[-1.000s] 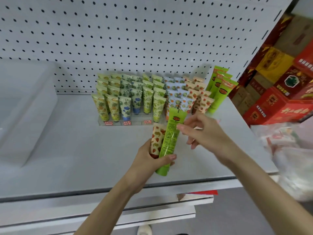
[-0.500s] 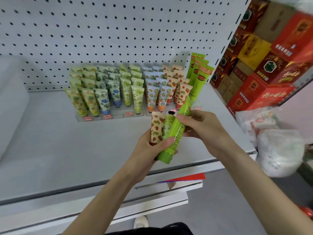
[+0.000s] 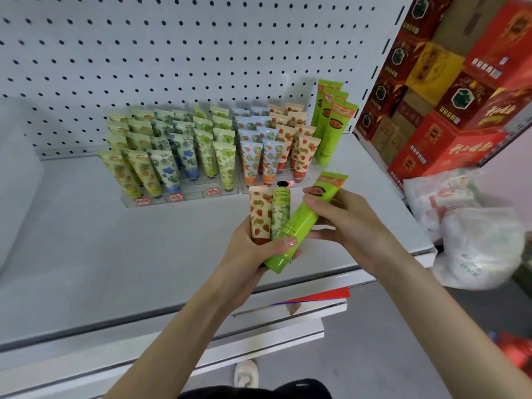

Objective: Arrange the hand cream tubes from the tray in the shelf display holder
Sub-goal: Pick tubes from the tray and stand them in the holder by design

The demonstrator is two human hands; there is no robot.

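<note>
Fingers of the right hand [image 3: 352, 226] are curling round the green tube [image 3: 300, 224], seemingly drawing it out of the left hand [image 3: 250, 256], which is clasping it with two shorter tubes [image 3: 260, 216] above the shelf [image 3: 115, 254]. Next it is needing an upright slot in the green row [image 3: 335, 131] of the holder [image 3: 184, 198].

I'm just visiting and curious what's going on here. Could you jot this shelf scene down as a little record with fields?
left hand: grips three tubes: strawberry tube, leaf-print tube, bright green tube
right hand: pinches the bright green tube's upper end
display holder: clear, on the shelf, rows of tubes standing in it
holder's right end: tall green tubes
beside shelf: red boxes
</note>
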